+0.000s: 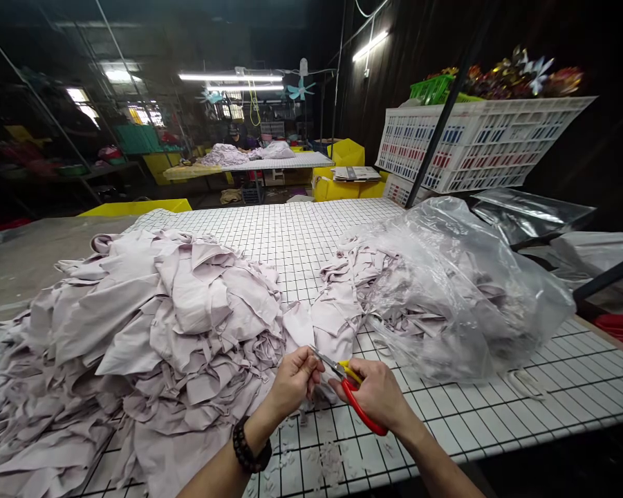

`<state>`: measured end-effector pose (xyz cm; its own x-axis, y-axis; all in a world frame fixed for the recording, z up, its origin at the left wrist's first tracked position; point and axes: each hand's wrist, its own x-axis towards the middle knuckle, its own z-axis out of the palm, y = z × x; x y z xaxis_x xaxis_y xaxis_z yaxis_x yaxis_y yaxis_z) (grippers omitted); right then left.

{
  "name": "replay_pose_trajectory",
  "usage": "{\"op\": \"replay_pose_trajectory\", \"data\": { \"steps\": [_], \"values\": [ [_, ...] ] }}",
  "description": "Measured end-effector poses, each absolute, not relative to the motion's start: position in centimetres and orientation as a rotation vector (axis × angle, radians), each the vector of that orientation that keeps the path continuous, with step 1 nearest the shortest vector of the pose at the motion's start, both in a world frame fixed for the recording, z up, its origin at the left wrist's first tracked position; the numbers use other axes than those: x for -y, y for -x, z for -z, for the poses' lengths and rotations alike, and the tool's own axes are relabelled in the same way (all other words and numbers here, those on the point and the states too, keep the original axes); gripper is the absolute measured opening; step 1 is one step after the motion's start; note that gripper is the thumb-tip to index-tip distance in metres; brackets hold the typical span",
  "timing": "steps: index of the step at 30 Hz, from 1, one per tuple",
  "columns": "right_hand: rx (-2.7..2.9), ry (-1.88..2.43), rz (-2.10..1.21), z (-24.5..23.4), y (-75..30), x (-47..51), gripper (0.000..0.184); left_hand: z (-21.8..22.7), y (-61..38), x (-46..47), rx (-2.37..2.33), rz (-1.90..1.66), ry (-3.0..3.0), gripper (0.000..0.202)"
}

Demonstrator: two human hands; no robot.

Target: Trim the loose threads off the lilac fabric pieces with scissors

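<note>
My right hand [376,394] grips a pair of scissors [361,409] with red and yellow handles, blades pointing up and left. Right at the blade tips, my left hand [294,379] is closed in a pinch; a pale pink cloth piece [337,325] lies just behind it and seems to run to the fingers. Exactly what the left fingers pinch is hard to see. A large heap of pale pink cloth pieces [187,304] rises to the left. To the right, more such cloth spills from a clear plastic bag [461,297].
The table [301,242] has a white top with a black grid. Small scraps [329,460] lie near its front edge. A white crate [477,142] stands at the back right beside a dark slanted pole [443,111]. Yellow bins [347,152] and another table [280,163] stand beyond.
</note>
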<state>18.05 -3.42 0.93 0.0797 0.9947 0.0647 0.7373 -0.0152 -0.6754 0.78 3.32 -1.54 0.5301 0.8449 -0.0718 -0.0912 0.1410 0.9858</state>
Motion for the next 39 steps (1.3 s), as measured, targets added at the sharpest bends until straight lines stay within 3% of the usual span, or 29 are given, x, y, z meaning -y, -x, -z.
{"op": "replay_pose_trajectory", "data": {
  "steps": [6, 11, 16, 23, 30, 32, 36, 39],
  "values": [
    [1.426, 1.426, -1.187, -0.4, -19.8, 2.6, 0.032, 0.8, -0.7, -3.7, -0.729, -0.817, -1.199, 0.04],
    [1.186, 1.462, -1.163, 1.5, -20.0, 1.0, 0.031, -1.3, 0.3, -4.6, -0.695, -0.907, -1.132, 0.038],
    [1.166, 1.343, -1.191, 1.8, -16.0, -1.4, 0.053, -6.5, 1.3, -7.0, -0.451, -1.102, -1.05, 0.025],
    [1.158, 1.336, -0.934, 2.2, -14.1, -5.8, 0.021, -11.4, 3.0, -9.4, -0.294, -1.28, -1.042, 0.015],
    [1.134, 1.31, -0.766, -0.8, -21.7, -5.7, 0.023, -10.1, 5.2, -11.1, -0.303, -1.391, -1.033, 0.015],
    [1.186, 1.372, -0.597, -1.9, -23.1, -4.5, 0.022, -8.3, 5.7, -10.8, -0.488, -1.282, -1.174, 0.02],
    [1.405, 1.465, -0.148, -2.7, -23.2, -1.9, 0.015, -4.8, 6.3, -7.3, -1.166, -0.693, -1.703, 0.033],
    [1.578, 1.365, 0.131, -2.6, -21.5, -0.3, 0.014, -4.1, 5.4, -2.8, -1.318, -0.599, -1.831, 0.039]
  ]
}}
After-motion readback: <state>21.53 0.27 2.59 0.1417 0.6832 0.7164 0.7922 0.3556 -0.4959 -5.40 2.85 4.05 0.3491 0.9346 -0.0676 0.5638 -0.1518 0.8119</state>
